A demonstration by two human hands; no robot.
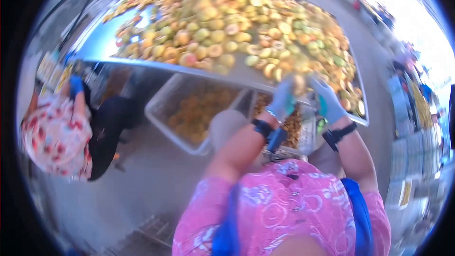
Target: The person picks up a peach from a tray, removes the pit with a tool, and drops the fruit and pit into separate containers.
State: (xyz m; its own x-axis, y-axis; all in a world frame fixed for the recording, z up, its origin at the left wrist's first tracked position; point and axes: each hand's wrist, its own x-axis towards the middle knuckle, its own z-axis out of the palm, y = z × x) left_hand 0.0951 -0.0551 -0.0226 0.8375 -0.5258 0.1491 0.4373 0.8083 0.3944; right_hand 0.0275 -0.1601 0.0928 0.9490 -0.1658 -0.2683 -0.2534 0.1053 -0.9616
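Both my hands are gloved in light blue and raised at the near edge of a metal table (170, 68). A pale yellow-orange fruit piece (299, 85) shows between them. My left hand (283, 97) is at its left side, fingers pointing up, blurred by motion. My right hand (328, 100) is just right of it, with something green against the palm; its fingertips are blurred. Whole and halved yellow, green and reddish fruits (201, 33) are heaped on the table. Below my hands, a bin holds small brown pieces (292, 128), probably pits.
A white crate (177, 144) of orange fruit stands under the table, left of my knees. Another person (59, 135) in a flowered top and blue gloves sits at the far left. Stacked crates (406, 161) line the right side, with more people farther back.
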